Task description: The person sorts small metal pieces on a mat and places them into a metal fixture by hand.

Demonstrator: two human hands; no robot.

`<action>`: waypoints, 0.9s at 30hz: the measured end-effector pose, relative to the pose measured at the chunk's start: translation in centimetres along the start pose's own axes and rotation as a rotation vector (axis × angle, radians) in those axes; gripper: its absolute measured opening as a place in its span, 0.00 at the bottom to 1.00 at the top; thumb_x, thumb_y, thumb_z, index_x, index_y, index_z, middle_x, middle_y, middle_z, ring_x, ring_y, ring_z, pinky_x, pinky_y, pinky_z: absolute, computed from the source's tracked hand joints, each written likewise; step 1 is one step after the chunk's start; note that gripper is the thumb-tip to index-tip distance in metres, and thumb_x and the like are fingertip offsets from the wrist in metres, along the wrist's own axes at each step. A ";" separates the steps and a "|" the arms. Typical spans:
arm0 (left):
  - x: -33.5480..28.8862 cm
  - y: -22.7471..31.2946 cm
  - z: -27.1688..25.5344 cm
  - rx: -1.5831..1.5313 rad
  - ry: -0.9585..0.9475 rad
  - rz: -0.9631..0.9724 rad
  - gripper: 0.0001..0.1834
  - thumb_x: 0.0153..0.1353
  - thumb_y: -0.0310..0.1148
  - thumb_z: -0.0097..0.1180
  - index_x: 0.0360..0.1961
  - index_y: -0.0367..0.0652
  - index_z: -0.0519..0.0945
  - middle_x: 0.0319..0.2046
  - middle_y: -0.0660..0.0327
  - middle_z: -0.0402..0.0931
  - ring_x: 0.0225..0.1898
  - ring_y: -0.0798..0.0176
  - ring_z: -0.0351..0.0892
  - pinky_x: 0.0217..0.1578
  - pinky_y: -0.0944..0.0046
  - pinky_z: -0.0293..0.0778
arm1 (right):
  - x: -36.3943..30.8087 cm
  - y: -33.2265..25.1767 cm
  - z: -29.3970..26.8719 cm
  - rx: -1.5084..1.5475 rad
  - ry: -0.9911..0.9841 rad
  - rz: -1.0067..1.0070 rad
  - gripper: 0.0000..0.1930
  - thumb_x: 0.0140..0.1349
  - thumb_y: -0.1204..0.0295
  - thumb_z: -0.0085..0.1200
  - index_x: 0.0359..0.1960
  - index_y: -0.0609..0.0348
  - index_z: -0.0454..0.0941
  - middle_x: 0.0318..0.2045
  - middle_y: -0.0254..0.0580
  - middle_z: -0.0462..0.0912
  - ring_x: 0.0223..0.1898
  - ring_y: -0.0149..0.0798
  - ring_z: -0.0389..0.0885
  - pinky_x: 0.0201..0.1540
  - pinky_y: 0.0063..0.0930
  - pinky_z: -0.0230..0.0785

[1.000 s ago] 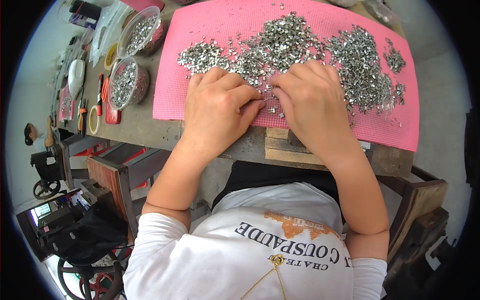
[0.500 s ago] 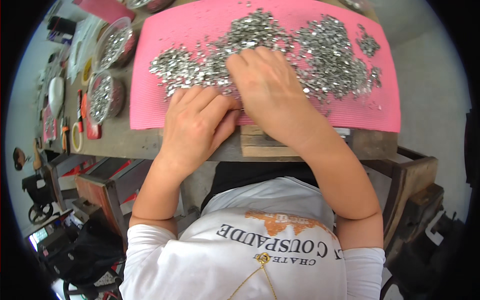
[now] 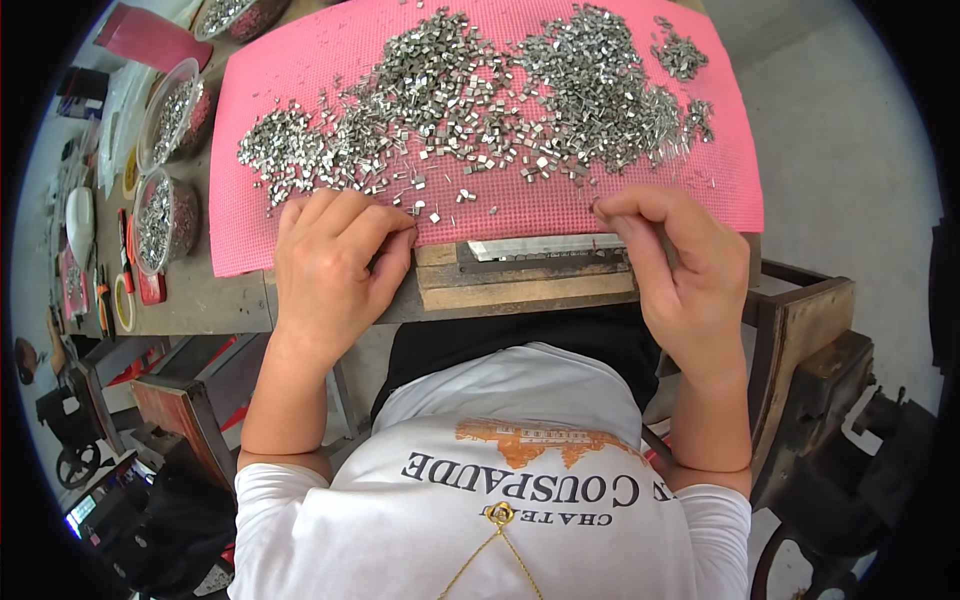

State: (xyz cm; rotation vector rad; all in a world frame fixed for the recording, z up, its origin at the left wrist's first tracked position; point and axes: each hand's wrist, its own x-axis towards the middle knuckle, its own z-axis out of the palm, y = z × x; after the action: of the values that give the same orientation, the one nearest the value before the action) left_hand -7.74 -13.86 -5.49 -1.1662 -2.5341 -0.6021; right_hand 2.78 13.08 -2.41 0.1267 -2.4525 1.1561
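Many small silver metal pieces (image 3: 430,70), some with thin pins, lie in loose heaps on a pink textured mat (image 3: 270,80). My left hand (image 3: 335,255) rests by the mat's front edge, just below the left heap. Its thumb and forefinger are pinched together; what they hold is too small to name. At the front right of the mat, my right hand (image 3: 685,270) pinches a tiny dark bit between thumb and forefinger. Between the hands, a wooden fixture (image 3: 525,293) holds a light metal strip (image 3: 540,246) with a row of small parts along it.
Clear plastic tubs (image 3: 165,215) filled with similar metal pieces stand left of the mat. Near them are a tape roll (image 3: 124,303), orange-handled pliers (image 3: 103,300) and a pink container (image 3: 155,38). A wooden frame (image 3: 800,340) stands at the right.
My right hand has moved from the heap down and right to the mat's front edge, uncovering the fixture. My left hand stays pinched near the edge. The whole view has shifted slightly.
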 end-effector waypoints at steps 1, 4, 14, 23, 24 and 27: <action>0.1 0.2 0.1 0.001 -0.004 -0.002 0.08 0.51 0.28 0.71 0.32 0.49 0.85 0.30 0.67 0.79 0.35 0.60 0.77 0.40 0.57 0.66 | -0.6 0.0 0.0 0.004 -0.001 0.003 0.08 0.64 0.85 0.60 0.43 0.62 0.81 0.35 0.46 0.86 0.33 0.44 0.87 0.35 0.30 0.78; 0.5 1.4 0.4 -0.043 0.001 -0.028 0.09 0.53 0.27 0.69 0.35 0.48 0.83 0.32 0.65 0.79 0.36 0.58 0.77 0.41 0.57 0.66 | -2.0 0.3 0.8 -0.001 0.017 0.002 0.09 0.62 0.85 0.60 0.42 0.61 0.80 0.35 0.44 0.84 0.37 0.48 0.84 0.42 0.37 0.75; 2.4 6.2 2.4 -0.386 0.006 0.059 0.07 0.57 0.26 0.68 0.36 0.47 0.83 0.36 0.65 0.82 0.38 0.59 0.80 0.44 0.58 0.68 | -3.0 1.5 2.7 -0.142 0.017 -0.124 0.10 0.58 0.79 0.64 0.40 0.55 0.81 0.42 0.35 0.83 0.44 0.42 0.81 0.52 0.38 0.62; 2.4 6.8 3.2 -0.292 0.014 0.079 0.08 0.56 0.28 0.69 0.36 0.47 0.83 0.36 0.67 0.80 0.37 0.61 0.79 0.43 0.58 0.67 | -2.8 2.1 3.5 -0.149 0.080 -0.161 0.09 0.55 0.77 0.67 0.37 0.53 0.83 0.38 0.30 0.83 0.40 0.37 0.81 0.48 0.37 0.62; 2.4 6.8 3.2 -0.271 0.015 0.088 0.08 0.56 0.29 0.69 0.36 0.47 0.83 0.36 0.67 0.80 0.37 0.61 0.79 0.43 0.58 0.67 | -2.8 2.1 3.5 -0.147 0.079 -0.160 0.09 0.55 0.77 0.67 0.37 0.53 0.83 0.38 0.30 0.83 0.40 0.37 0.81 0.48 0.37 0.62; 2.5 6.9 3.2 -0.235 0.018 0.103 0.09 0.55 0.29 0.69 0.36 0.47 0.82 0.36 0.67 0.80 0.36 0.62 0.79 0.43 0.58 0.67 | -2.8 2.1 3.5 -0.137 0.083 -0.163 0.09 0.55 0.76 0.67 0.37 0.53 0.83 0.37 0.30 0.84 0.39 0.37 0.81 0.48 0.37 0.62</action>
State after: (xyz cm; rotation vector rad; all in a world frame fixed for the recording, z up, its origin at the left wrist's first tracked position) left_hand -4.22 -6.65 -5.50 -1.3524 -2.4206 -0.8985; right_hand 3.57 11.55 -7.08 0.2287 -2.3899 0.9041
